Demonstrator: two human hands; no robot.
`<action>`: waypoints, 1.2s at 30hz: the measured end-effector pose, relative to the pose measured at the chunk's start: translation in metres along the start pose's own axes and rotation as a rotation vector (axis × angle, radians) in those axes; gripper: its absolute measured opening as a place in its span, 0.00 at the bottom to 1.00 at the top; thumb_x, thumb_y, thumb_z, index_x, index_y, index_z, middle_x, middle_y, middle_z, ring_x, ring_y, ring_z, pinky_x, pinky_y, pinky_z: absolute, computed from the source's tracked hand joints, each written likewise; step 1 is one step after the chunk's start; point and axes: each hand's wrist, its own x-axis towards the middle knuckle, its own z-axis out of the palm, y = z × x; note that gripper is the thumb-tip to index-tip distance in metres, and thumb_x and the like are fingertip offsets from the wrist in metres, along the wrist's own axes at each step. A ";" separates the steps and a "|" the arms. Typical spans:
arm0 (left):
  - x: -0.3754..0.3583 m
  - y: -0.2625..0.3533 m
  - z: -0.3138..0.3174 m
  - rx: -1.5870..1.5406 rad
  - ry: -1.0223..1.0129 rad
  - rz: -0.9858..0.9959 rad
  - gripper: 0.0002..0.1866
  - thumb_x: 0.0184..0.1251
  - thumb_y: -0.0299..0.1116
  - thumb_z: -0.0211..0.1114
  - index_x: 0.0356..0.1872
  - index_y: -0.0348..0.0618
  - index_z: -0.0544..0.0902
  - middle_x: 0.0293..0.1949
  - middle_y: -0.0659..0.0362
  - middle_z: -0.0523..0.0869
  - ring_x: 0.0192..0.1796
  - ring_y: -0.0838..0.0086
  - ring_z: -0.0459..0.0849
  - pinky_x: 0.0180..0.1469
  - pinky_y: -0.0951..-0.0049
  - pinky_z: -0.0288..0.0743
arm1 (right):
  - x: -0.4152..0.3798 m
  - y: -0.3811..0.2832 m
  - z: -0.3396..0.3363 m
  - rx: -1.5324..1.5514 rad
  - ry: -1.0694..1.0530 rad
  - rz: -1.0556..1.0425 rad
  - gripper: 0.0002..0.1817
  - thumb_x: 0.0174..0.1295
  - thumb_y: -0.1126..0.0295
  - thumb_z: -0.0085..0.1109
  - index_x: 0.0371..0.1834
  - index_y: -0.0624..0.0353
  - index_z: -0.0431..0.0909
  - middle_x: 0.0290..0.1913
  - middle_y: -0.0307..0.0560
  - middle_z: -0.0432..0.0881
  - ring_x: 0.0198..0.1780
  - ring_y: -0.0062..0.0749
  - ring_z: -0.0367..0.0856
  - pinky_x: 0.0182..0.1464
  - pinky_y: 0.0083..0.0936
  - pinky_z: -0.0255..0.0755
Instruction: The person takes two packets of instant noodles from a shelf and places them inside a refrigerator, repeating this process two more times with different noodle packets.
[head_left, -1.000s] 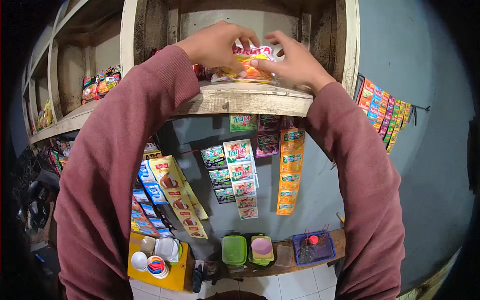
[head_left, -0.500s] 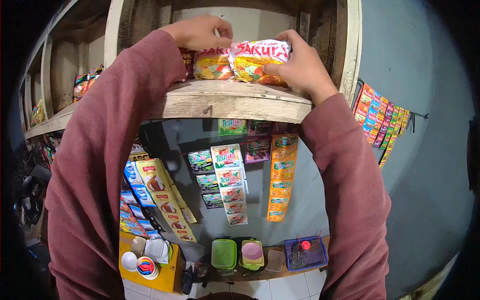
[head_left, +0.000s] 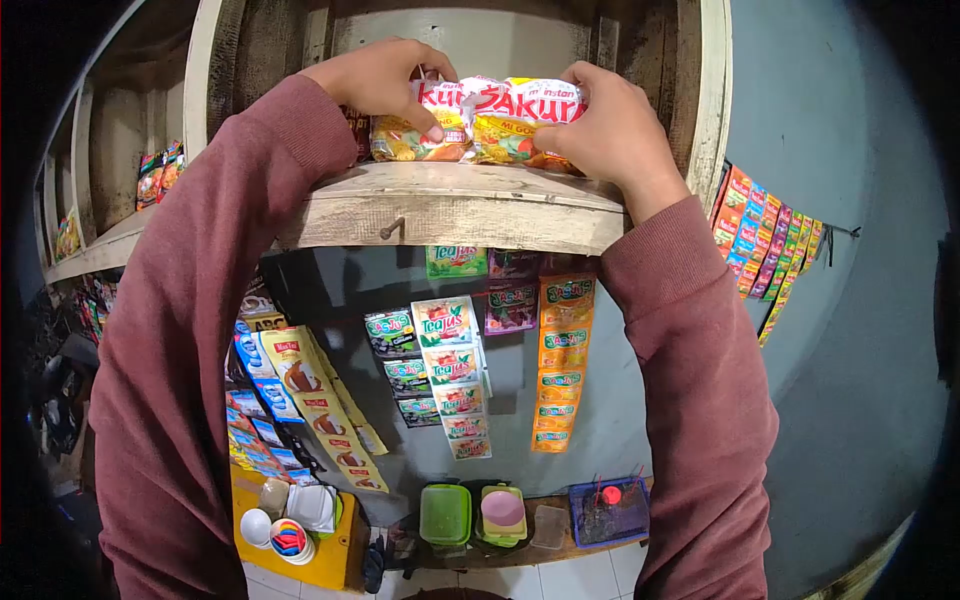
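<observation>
Two yellow, white and red Sakura instant noodle packets stand side by side at the front of a wooden shelf (head_left: 450, 215). My left hand (head_left: 385, 85) grips the left noodle packet (head_left: 395, 140), thumb across its front and fingers over the top. Around the outer end of the right noodle packet (head_left: 500, 125) my right hand (head_left: 625, 140) is closed, its thumb on the front. The packets touch at their inner edges. Part of a darker packet (head_left: 357, 125) shows under my left wrist.
Drink sachet strips (head_left: 450, 350) hang below the shelf, beside orange ones (head_left: 565, 360). More sachets (head_left: 765, 230) hang on the right wall. Lower down are a yellow table (head_left: 345, 545), a green container (head_left: 446, 510) and a blue basket (head_left: 625, 525). A nail (head_left: 392, 229) juts from the shelf edge.
My left hand has come down from above the left packet and closed on it. My right hand keeps its hold on the right packet. The view has shifted slightly.
</observation>
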 end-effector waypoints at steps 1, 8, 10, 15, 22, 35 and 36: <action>0.000 0.000 0.000 0.012 0.006 0.017 0.37 0.41 0.42 0.82 0.54 0.36 0.79 0.44 0.48 0.85 0.46 0.61 0.83 0.52 0.65 0.76 | 0.000 -0.001 -0.001 -0.014 -0.010 -0.002 0.33 0.34 0.60 0.78 0.49 0.55 0.82 0.44 0.50 0.86 0.48 0.44 0.86 0.52 0.38 0.78; 0.000 0.003 0.001 -0.089 0.019 -0.021 0.38 0.35 0.40 0.84 0.51 0.37 0.78 0.42 0.48 0.86 0.46 0.60 0.85 0.50 0.65 0.77 | -0.010 -0.012 -0.012 -0.177 -0.050 0.008 0.31 0.36 0.59 0.76 0.49 0.52 0.83 0.42 0.49 0.87 0.46 0.44 0.86 0.49 0.39 0.80; 0.000 0.000 0.003 -0.158 0.128 -0.012 0.35 0.37 0.35 0.84 0.49 0.39 0.77 0.42 0.47 0.86 0.45 0.60 0.85 0.49 0.65 0.77 | -0.011 -0.009 -0.007 -0.214 -0.004 -0.053 0.29 0.38 0.60 0.74 0.50 0.49 0.84 0.40 0.50 0.87 0.45 0.45 0.86 0.49 0.39 0.80; 0.002 0.002 -0.001 -0.112 0.426 0.201 0.29 0.44 0.29 0.80 0.49 0.38 0.76 0.41 0.48 0.85 0.43 0.59 0.84 0.48 0.64 0.76 | -0.013 -0.011 -0.011 -0.224 -0.110 -0.059 0.25 0.45 0.65 0.67 0.52 0.47 0.86 0.44 0.51 0.87 0.47 0.46 0.86 0.51 0.39 0.79; -0.007 0.021 -0.009 -0.033 0.573 0.215 0.21 0.53 0.32 0.76 0.47 0.41 0.77 0.40 0.48 0.86 0.44 0.50 0.84 0.45 0.61 0.77 | -0.015 -0.011 -0.011 -0.253 -0.129 -0.089 0.23 0.49 0.67 0.65 0.53 0.48 0.85 0.46 0.52 0.86 0.47 0.47 0.85 0.52 0.39 0.79; -0.078 0.053 -0.033 -0.301 0.931 0.156 0.22 0.53 0.33 0.79 0.46 0.36 0.79 0.37 0.51 0.90 0.40 0.71 0.90 0.41 0.73 0.82 | -0.011 -0.013 -0.010 0.014 0.271 -0.156 0.22 0.52 0.63 0.65 0.51 0.55 0.79 0.47 0.51 0.84 0.47 0.50 0.83 0.48 0.44 0.78; -0.092 0.050 -0.034 -0.264 0.949 0.148 0.23 0.52 0.33 0.80 0.45 0.35 0.79 0.37 0.52 0.90 0.39 0.72 0.90 0.41 0.73 0.82 | -0.012 -0.015 -0.011 0.042 0.322 -0.172 0.22 0.51 0.62 0.65 0.51 0.55 0.79 0.46 0.51 0.84 0.47 0.50 0.83 0.48 0.44 0.78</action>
